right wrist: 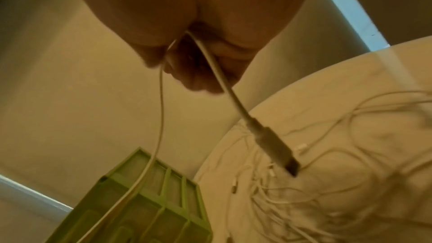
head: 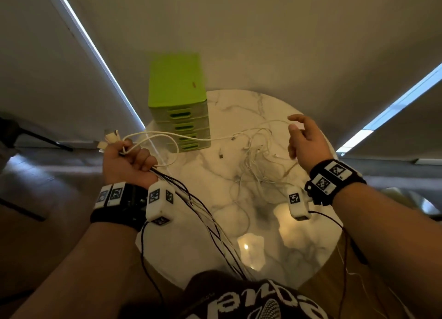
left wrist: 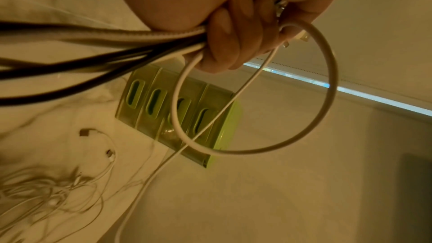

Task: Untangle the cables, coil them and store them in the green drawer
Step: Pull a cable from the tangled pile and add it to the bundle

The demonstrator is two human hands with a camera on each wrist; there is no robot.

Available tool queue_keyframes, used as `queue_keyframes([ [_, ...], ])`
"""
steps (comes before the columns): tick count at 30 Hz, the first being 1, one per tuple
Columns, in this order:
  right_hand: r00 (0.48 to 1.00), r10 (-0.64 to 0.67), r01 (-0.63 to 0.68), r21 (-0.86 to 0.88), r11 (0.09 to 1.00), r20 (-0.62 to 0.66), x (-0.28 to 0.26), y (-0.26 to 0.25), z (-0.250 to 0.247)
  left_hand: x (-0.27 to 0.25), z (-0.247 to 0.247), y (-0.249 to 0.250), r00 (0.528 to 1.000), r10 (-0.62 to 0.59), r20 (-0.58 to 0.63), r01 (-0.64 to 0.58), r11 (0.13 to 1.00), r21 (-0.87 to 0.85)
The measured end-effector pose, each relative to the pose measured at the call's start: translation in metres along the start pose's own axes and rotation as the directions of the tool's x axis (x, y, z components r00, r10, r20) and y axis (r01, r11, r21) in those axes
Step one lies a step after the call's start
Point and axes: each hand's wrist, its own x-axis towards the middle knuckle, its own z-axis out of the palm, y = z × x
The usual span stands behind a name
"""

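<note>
I am in the untangling step, pulling one white cable free of the knot so I can coil it. Largest around me are the pale blinds ahead, with bright strips of daylight slanting down beyond each of my hands, and dim flooring out past my left hand. Under and between my hands is the round marble counter (head: 251,223). At its far edge, ahead of my left hand, stands the green drawer unit (head: 178,103), its four drawers all pushed in, so none is ready yet to take a coil. The tangle of thin white cables (head: 258,161) lies on the counter just inside my right hand, several loose plugs scattered beside it. My left hand (head: 126,161) is fisted around a bundle of black and white cables (left wrist: 105,43) that trails back toward my body, plugs poking out above the knuckles and one loop (left wrist: 254,88) hanging from the fist. My right hand (head: 303,137) is raised well apart from the left, thumb and finger pinching the white cable (head: 210,139) that runs taut across to my left fist; a short end with a plug (right wrist: 273,147) dangles below the pinch. Next, I judge, I must draw this strand clear of the heap without dragging the knot tighter, then wind it into loops.
</note>
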Motion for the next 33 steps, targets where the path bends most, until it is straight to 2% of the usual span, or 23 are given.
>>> queue_keyframes([
  [2, 1.000, 0.005, -0.001, -0.132, 0.991, 0.030, -0.007, 0.012, -0.015, -0.002, 0.009, -0.014, 1.000, -0.019, -0.021, 0.019, 1.000, 0.007],
  [4, 0.993, 0.045, 0.001, -0.380, 0.925, 0.112, -0.016, 0.031, -0.034, -0.005, 0.019, -0.030, 0.999, -0.042, -0.025, 0.043, 0.999, 0.025],
  [6, 0.976, 0.137, -0.001, -0.624, 0.782, 0.170, -0.025, 0.058, -0.054, -0.007, 0.029, -0.044, 0.998, -0.067, -0.013, 0.068, 0.997, 0.045],
  [8, 0.942, 0.284, -0.036, -0.788, 0.615, 0.180, -0.035, 0.091, -0.075, -0.012, 0.040, -0.061, 0.995, -0.104, 0.001, 0.103, 0.991, 0.089],
  [11, 0.826, 0.542, -0.059, -0.934, 0.352, 0.152, -0.047, 0.130, -0.104, -0.030, 0.059, -0.093, 0.983, -0.184, -0.015, 0.183, 0.960, 0.212],
  [13, 0.774, 0.614, -0.011, -0.966, 0.258, 0.155, -0.053, 0.137, -0.112, -0.045, 0.070, -0.121, 0.957, -0.289, -0.004, 0.272, 0.894, 0.357],
  [14, 0.782, 0.597, 0.007, -0.961, 0.277, 0.178, -0.053, 0.133, -0.112, -0.052, 0.074, -0.136, 0.936, -0.352, 0.007, 0.313, 0.842, 0.440],
  [15, 0.823, 0.523, 0.007, -0.924, 0.382, 0.222, -0.053, 0.130, -0.111, -0.060, 0.077, -0.151, 0.911, -0.413, 0.017, 0.346, 0.784, 0.516],
  [16, 0.874, 0.405, 0.001, -0.837, 0.548, 0.266, -0.054, 0.125, -0.108, -0.068, 0.081, -0.166, 0.884, -0.466, 0.025, 0.366, 0.726, 0.582],
  [17, 0.906, 0.260, 0.054, -0.701, 0.711, 0.334, -0.055, 0.114, -0.105, -0.075, 0.084, -0.181, 0.862, -0.507, 0.029, 0.376, 0.675, 0.635],
  [18, 0.902, 0.125, 0.146, -0.562, 0.814, 0.414, -0.057, 0.098, -0.100, -0.083, 0.088, -0.195, 0.844, -0.536, 0.030, 0.376, 0.630, 0.680],
  [19, 0.866, 0.034, 0.230, -0.458, 0.859, 0.498, -0.061, 0.090, -0.098, -0.090, 0.092, -0.208, 0.831, -0.556, 0.028, 0.370, 0.588, 0.719],
  [20, 0.815, 0.003, 0.277, -0.395, 0.876, 0.579, -0.065, 0.081, -0.095, -0.097, 0.097, -0.219, 0.821, -0.570, 0.026, 0.359, 0.552, 0.753],
  [21, 0.768, 0.026, 0.276, -0.368, 0.888, 0.640, -0.070, 0.074, -0.092, -0.103, 0.101, -0.229, 0.814, -0.581, 0.029, 0.344, 0.520, 0.782],
  [24, 0.656, 0.112, 0.167, -0.288, 0.943, 0.747, -0.085, 0.082, -0.091, -0.121, 0.113, -0.251, 0.811, -0.583, 0.047, 0.290, 0.470, 0.834],
  [26, 0.644, 0.130, 0.135, -0.279, 0.951, 0.754, -0.091, 0.091, -0.100, -0.129, 0.119, -0.263, 0.829, -0.558, 0.040, 0.276, 0.470, 0.838],
  [28, 0.681, 0.201, 0.131, -0.387, 0.913, 0.704, -0.090, 0.106, -0.116, -0.133, 0.122, -0.274, 0.864, -0.503, 0.010, 0.275, 0.490, 0.827],
  [29, 0.677, 0.255, 0.125, -0.449, 0.885, 0.690, -0.089, 0.114, -0.126, -0.134, 0.122, -0.279, 0.882, -0.470, -0.009, 0.281, 0.511, 0.812],
  [30, 0.652, 0.320, 0.133, -0.520, 0.844, 0.687, -0.087, 0.124, -0.137, -0.134, 0.121, -0.283, 0.897, -0.442, -0.028, 0.293, 0.544, 0.786],
  [33, 0.541, 0.595, 0.243, -0.788, 0.565, 0.594, -0.083, 0.152, -0.167, -0.138, 0.121, -0.290, 0.913, -0.401, -0.074, 0.341, 0.650, 0.679],
])
